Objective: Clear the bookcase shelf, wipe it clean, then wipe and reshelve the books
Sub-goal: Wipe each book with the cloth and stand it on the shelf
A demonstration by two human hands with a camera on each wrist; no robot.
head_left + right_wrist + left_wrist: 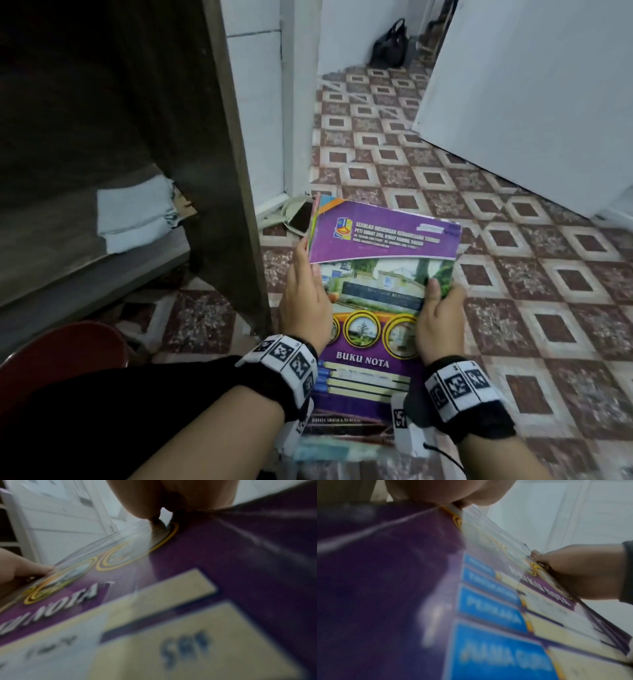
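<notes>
Because the notebooks (376, 308) are thin, glossy-covered and held as a loose stack rather than a bound block, the main risk I see is that they slide against one another and fan out or drop to the tiled floor (513, 274). At the far end the upper purple cover already sits askew from the one beneath, so a tilt toward the bookcase (226, 171) could let it slip free. A second risk, as I judge it, is catching a corner on the upright side panel while swinging the stack in toward the shelf (68, 246), which would bend the soft covers. The folded cloth (137, 216) lies on that shelf near its right end, so books pushed in there would land on it or shove it back.

The stack is held in front of the person, over the floor and just right of the bookcase side. The left hand (305, 305) grips the left edge, thumb on the top cover and fingers curled beneath. The right hand (438, 322) grips the right edge the same way, thumb pressed on the cover; the left wrist view shows it pinching the edge. Neither hand is spread flat; both are clamped on the stack's sides.
</notes>
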